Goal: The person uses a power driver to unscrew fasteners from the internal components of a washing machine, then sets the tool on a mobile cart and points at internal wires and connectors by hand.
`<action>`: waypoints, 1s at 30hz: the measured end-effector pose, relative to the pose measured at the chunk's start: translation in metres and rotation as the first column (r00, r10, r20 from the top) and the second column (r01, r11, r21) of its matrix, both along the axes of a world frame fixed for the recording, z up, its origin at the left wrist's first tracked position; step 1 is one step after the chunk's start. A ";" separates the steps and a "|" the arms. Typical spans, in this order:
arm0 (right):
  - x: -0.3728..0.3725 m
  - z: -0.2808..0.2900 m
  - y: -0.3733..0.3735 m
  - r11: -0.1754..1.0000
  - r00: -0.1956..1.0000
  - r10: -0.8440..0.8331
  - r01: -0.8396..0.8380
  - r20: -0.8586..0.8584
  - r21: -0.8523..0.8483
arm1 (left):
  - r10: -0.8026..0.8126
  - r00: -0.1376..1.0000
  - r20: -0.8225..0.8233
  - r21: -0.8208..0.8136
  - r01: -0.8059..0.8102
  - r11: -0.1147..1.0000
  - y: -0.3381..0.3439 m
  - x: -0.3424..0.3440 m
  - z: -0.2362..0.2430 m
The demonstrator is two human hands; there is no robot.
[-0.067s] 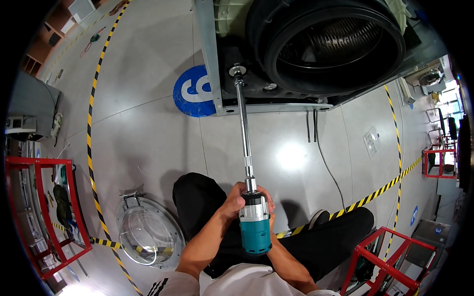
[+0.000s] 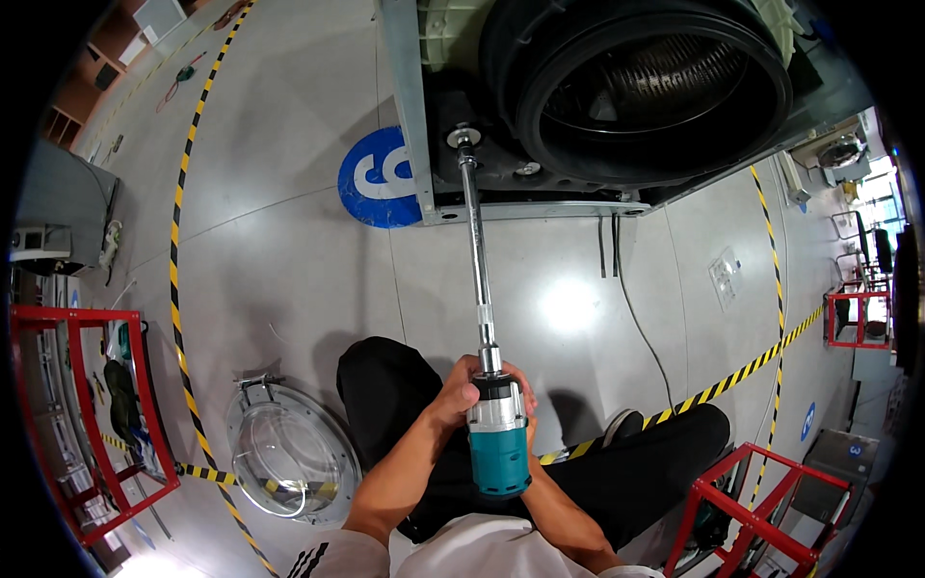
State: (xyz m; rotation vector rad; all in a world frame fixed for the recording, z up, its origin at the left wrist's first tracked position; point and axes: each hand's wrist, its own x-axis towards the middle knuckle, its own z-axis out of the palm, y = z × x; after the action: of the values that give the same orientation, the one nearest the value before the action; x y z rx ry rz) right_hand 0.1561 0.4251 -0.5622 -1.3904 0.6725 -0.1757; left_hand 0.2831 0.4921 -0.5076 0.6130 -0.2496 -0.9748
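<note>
A teal and silver impact wrench [image 2: 500, 460] points away from me, level with my lap. Closed round its front end from the left is my left hand [image 2: 453, 397]. My right hand [image 2: 526, 393] grips it from the right, largely hidden behind the tool body. A long chrome extension bar [image 2: 478, 241] runs forward from the wrench. Its far end meets a round metal washer [image 2: 463, 135] on the dark lower left of an opened front-loading washing machine [image 2: 421, 116]. The black rubber door gasket [image 2: 525, 144] surrounds the drum there.
A round glass washer door [image 2: 289, 453] lies on the floor at my left. Red metal carts [image 2: 145, 405] stand at far left and lower right. A cable [image 2: 636, 318] trails from the machine past my right leg. Yellow-black tape [image 2: 176, 250] marks the floor.
</note>
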 end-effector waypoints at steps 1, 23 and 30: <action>0.000 0.000 0.000 0.999 1.000 0.017 -0.017 0.005 -0.047 | -0.002 1.000 -0.003 -0.003 0.002 1.000 0.000 0.000 0.000; -0.003 0.001 -0.004 0.998 0.997 0.063 -0.062 -0.051 0.023 | 0.006 1.000 -0.013 0.006 -0.006 1.000 -0.002 0.001 0.001; 0.005 0.010 -0.005 0.943 0.998 -0.050 0.062 -0.046 0.328 | 0.007 1.000 0.000 0.000 -0.007 1.000 -0.004 0.002 0.002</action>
State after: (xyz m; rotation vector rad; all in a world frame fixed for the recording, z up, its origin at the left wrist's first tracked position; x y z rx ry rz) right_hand 0.1607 0.4206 -0.5526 -1.0554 0.7365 -0.0776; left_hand 0.2856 0.4884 -0.5060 0.6134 -0.2471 -0.9687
